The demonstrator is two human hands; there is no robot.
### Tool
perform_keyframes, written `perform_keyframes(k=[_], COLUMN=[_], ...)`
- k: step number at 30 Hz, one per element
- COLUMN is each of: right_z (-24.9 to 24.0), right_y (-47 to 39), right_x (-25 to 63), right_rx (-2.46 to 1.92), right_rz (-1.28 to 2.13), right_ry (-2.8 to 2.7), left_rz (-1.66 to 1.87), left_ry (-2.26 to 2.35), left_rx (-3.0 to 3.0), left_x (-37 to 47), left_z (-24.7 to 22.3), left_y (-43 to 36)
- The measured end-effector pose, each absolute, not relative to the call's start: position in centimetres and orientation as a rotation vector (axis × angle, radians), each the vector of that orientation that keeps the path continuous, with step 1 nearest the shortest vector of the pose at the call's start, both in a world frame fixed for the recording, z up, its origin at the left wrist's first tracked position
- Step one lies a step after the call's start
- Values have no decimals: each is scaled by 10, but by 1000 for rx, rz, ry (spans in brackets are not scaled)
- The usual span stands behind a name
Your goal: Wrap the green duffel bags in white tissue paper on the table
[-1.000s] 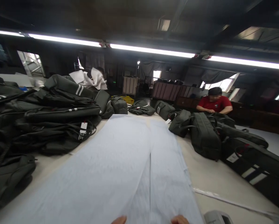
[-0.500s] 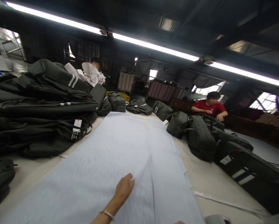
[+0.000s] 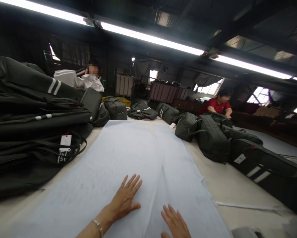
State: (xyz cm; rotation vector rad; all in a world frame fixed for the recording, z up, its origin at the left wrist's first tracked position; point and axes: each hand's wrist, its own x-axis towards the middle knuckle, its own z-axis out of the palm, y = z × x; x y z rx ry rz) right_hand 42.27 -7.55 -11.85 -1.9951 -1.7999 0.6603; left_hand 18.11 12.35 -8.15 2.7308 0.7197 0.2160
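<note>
A long, thin pale blue-white sheet (image 3: 108, 158) lies lengthwise along the table; I cannot tell whether it is paper or cloth. My left hand (image 3: 125, 200), with a bracelet at the wrist, is on or just over it with fingers spread and palm down. To the right, at the lower edge of the view, my right hand (image 3: 175, 222) also has its fingers apart above the sheet. Neither hand holds anything. A shallow crease runs through the sheet between the two hands.
Dark bags with white stripes (image 3: 39, 86) are piled high on the left. Another row of dark bags (image 3: 213, 138) lines the right side, where a person in a red shirt (image 3: 219, 105) handles one. A grey object (image 3: 247, 232) sits at the lower right.
My left hand has let go of the sheet's edge and opened flat. My right hand has come further into view, and the sheet's edge now lies over to the right.
</note>
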Motion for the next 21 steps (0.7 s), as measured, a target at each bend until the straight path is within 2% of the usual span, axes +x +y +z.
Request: perform_keyframes(k=[4, 6, 10, 13, 18, 21], right_z=[-173, -191, -197, -190, -186, -186], right_y=[-37, -29, -19, -13, -12, -11], right_x=[412, 402, 393, 392, 387, 384], right_rx=[-1954, -1951, -1992, -1988, -2018, -1974], right_rz=[-165, -362, -436, -472, -548, -605], right_ry=[-2048, -2024, -1913, -1851, -1790, -1812], left_rz=[141, 228, 278, 194, 79, -61], left_ry=[805, 888, 1073, 1209, 1013, 1060], left_rx=[2900, 2946, 2928, 2777, 2559, 2501], left_x=[148, 127, 91, 90, 160, 195], left_z=[-119, -133, -144, -131, -97, -98], left_y=[140, 133, 112, 102, 78, 63])
